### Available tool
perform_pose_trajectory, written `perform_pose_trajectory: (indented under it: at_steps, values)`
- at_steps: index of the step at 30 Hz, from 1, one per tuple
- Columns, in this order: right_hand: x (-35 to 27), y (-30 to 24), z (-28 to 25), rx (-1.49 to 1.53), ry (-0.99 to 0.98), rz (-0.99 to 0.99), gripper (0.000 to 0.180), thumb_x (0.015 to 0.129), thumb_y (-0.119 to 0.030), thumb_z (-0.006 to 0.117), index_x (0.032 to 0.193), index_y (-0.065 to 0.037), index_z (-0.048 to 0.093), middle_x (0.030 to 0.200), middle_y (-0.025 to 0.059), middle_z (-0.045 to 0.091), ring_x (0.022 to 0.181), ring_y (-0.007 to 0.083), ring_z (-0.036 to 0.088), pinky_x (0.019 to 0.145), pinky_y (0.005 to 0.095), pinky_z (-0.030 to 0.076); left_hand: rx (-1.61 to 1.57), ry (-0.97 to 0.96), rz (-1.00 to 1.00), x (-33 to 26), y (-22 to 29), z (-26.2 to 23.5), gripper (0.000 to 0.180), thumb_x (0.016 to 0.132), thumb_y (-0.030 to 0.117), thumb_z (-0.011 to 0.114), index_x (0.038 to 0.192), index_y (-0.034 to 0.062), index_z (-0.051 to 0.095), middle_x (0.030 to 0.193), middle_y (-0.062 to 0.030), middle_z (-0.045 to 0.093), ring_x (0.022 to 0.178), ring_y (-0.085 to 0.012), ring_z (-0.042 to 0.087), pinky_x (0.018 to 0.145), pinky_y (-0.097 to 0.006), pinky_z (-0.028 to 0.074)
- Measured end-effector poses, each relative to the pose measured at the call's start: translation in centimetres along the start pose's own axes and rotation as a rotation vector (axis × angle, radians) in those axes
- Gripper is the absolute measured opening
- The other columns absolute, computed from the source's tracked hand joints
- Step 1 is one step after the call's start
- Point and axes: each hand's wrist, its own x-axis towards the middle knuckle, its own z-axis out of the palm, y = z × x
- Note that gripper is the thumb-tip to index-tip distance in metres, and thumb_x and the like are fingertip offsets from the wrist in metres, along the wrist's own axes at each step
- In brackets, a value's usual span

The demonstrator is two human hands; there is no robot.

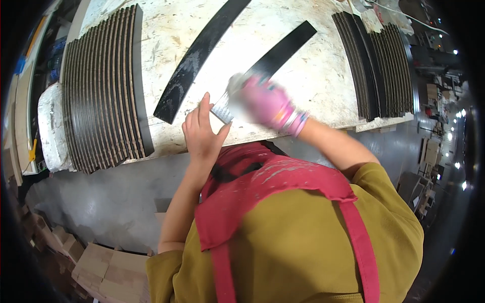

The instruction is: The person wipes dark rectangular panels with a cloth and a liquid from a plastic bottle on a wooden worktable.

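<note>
A dark flat strip lies slantwise on the white worktable, its near end looking pale and wet or dusty. My bare left hand is at that near end, fingers stretched out and thumb apart, the fingertips and thumb close against its edges. My right hand, in a pink glove, presses a whitish wad, perhaps a cloth, onto the strip; motion blurs both. The wad hides part of the strip's middle. To the left lies a longer curved black strip with pale smears on its surface.
A row of several dark strips on edge stands at the left of the stained worktable. Another such row stands at the right. A white wrapped block is beyond the left row. Cardboard boxes sit on the floor at lower left.
</note>
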Motion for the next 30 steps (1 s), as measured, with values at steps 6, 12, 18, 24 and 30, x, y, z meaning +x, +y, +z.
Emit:
perform_pose_trajectory:
  at_steps: [6,12,18,24,30]
  values:
    - [-1.4,1.3,0.1,0.178,-0.318,0.03,0.022,0.072,-0.007,0.057,0.094,-0.004,0.057,0.099,0.0127,0.058,0.084,0.0268,0.059,0.079,0.0415,0.048,-0.005,-0.006,0.038,0.4,0.1,0.0,0.09,0.063,0.017,0.079,0.139,0.0098,0.033,0.11,-0.0052,0.058,0.099,-0.0262,0.05,0.084,-0.039,0.035]
    - [-0.8,5.2,-3.2,-0.125,0.001,0.254,0.023,0.075,0.0,0.05,0.097,-0.003,0.058,0.094,0.0155,0.06,0.082,0.0264,0.062,0.072,0.0371,0.051,-0.01,0.001,0.042,-0.2,0.2,-0.3,0.091,0.062,0.015,0.079,0.139,0.0088,0.033,0.109,-0.0049,0.058,0.098,-0.0259,0.05,0.083,-0.038,0.036]
    - [1.0,-1.6,2.1,-0.296,-0.109,0.027,0.023,0.072,-0.005,0.053,0.094,-0.004,0.059,0.087,0.013,0.061,0.081,0.0269,0.064,0.07,0.0361,0.053,-0.055,0.02,0.055,0.2,-0.3,0.0,0.091,0.061,0.014,0.079,0.139,0.0065,0.032,0.107,-0.0091,0.057,0.096,-0.0289,0.051,0.082,-0.04,0.037]
    - [1.0,-0.5,1.6,-0.466,-0.175,0.033,0.018,0.076,-0.007,0.055,0.092,-0.003,0.057,0.085,0.0144,0.059,0.062,0.0253,0.062,0.061,0.0379,0.051,-0.004,-0.048,0.012,0.4,-0.3,0.0,0.094,0.059,0.013,0.079,0.138,0.0048,0.031,0.108,-0.0106,0.057,0.094,-0.0306,0.052,0.083,-0.042,0.038]
    - [0.8,10.3,-1.7,0.088,0.139,0.462,0.012,0.077,-0.008,0.055,0.088,-0.008,0.06,0.084,0.0119,0.061,0.081,0.0246,0.061,0.066,0.0394,0.051,0.035,-0.025,0.045,0.0,0.1,-0.5,0.09,0.06,0.017,0.078,0.137,0.0048,0.034,0.103,-0.0125,0.054,0.095,-0.0308,0.05,0.087,-0.045,0.037]
